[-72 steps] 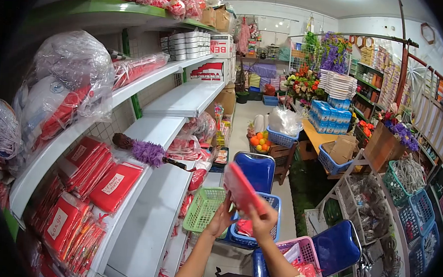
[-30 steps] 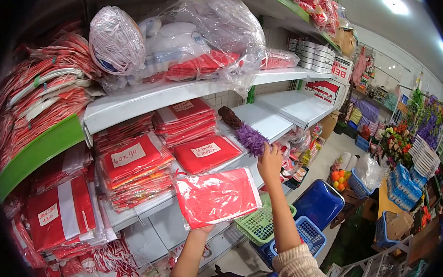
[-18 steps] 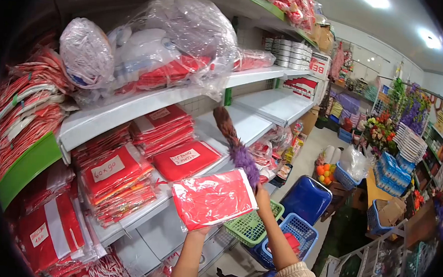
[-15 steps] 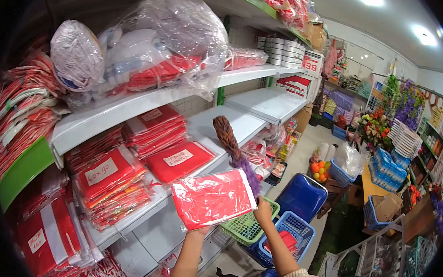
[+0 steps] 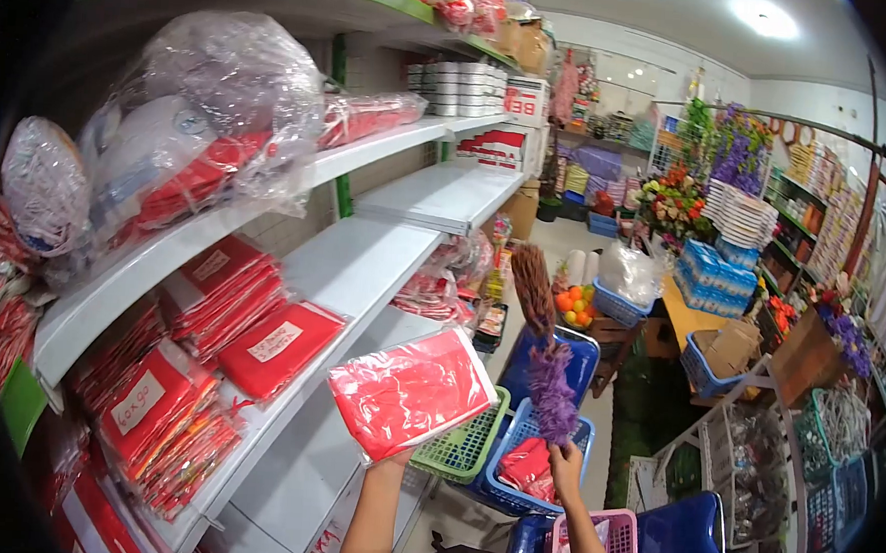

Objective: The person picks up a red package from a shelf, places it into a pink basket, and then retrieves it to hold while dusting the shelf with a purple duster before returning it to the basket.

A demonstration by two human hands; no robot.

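Observation:
A flat red packet in clear plastic [image 5: 412, 390] rests in my left hand [image 5: 389, 464], with the fingers mostly hidden beneath it. My right hand [image 5: 564, 468] is closed around the lower end of a feather duster [image 5: 552, 387], purple near the hand and brown toward the tip. The duster points up and away, to the right of the packet and apart from it. Below the packet is a green basket [image 5: 501, 420]. Near my right hand stands a blue basket [image 5: 581, 464] with red packets [image 5: 528, 469] inside.
Left of me run grey-white shelves [image 5: 339, 256] with stacked, labelled red packets [image 5: 279, 343]. A large plastic-wrapped bundle [image 5: 222, 95] lies on the upper shelf. Blue chairs [image 5: 569, 363] and a pink basket [image 5: 632, 542] stand close by. Wire racks [image 5: 753, 473] line the right side.
The duster has swung right, away from the shelf and from behind the packet, and is now over the blue basket. The view has turned right; the packet stays in my left hand.

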